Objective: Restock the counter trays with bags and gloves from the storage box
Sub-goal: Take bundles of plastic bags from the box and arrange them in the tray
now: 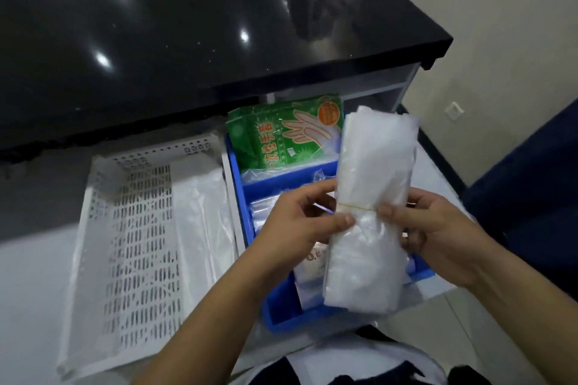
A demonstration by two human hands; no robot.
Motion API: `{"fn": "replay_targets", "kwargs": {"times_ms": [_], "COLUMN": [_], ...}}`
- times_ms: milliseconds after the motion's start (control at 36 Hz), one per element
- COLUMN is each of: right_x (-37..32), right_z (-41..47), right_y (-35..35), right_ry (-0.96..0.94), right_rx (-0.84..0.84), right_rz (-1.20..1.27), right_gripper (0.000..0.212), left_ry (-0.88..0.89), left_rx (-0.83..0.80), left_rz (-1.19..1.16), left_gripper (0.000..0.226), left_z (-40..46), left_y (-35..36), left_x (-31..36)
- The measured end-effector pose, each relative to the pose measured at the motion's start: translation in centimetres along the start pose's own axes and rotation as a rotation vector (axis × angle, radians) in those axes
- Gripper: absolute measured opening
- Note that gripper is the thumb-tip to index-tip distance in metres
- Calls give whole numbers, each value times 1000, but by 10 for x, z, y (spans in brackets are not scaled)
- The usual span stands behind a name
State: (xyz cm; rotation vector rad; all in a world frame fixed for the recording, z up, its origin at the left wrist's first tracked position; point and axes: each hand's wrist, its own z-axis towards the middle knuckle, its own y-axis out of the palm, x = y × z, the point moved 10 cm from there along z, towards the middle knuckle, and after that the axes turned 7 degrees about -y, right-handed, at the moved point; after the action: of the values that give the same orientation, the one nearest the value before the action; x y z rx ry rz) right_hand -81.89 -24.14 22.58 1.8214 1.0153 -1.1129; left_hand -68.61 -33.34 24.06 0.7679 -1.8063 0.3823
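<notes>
Evidently both sets of fingers pinch a folded bundle of clear plastic bags (372,206) at its rubber band (356,205): the left hand (300,225) from one side, the right hand (438,228) from the other, probably to slip the band off. They hold the bundle upright above the blue storage box (281,319), where green glove packs (281,134) lean. Just beside the box, the white perforated tray (125,228) waits with some plastic already inside.

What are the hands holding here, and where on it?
Both hands, left hand and right hand, hold a bundle of clear plastic bags at its middle, by the rubber band.
</notes>
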Motion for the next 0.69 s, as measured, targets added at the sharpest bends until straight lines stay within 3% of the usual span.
{"fn": "replay_targets", "kwargs": {"times_ms": [111, 167, 194, 250, 278, 333, 500, 694], "right_x": [-11, -21, -28, -44, -53, -69, -105, -117], "right_z": [20, 32, 40, 54, 61, 72, 93, 91], "right_y": [-9, -21, -29, -46, -55, -68, -71, -34], "right_ry": [7, -20, -47, -130, -175, -250, -426, -653], "right_rx": [-70, -82, -82, -71, -62, -50, -110, -189], "right_rz": [39, 37, 23, -23, -56, -126, -394, -827], "right_gripper": [42, 42, 42, 50, 55, 54, 20, 30], "left_ry": [-1, 20, 39, 37, -6, -158, -425, -524], "left_rx": [1, 102, 206, 377, 372, 284, 250, 255], "left_rz": [-143, -87, 86, 647, 889, 1104, 1191, 1233], "left_gripper": [33, 25, 25, 34, 40, 50, 59, 56], "left_z": [14, 22, 26, 33, 39, 53, 90, 100], "left_y": [-1, -14, -25, -36, -33, -23, -11, -17], "left_x": [4, 4, 4, 0, -8, -37, -82, -85]}}
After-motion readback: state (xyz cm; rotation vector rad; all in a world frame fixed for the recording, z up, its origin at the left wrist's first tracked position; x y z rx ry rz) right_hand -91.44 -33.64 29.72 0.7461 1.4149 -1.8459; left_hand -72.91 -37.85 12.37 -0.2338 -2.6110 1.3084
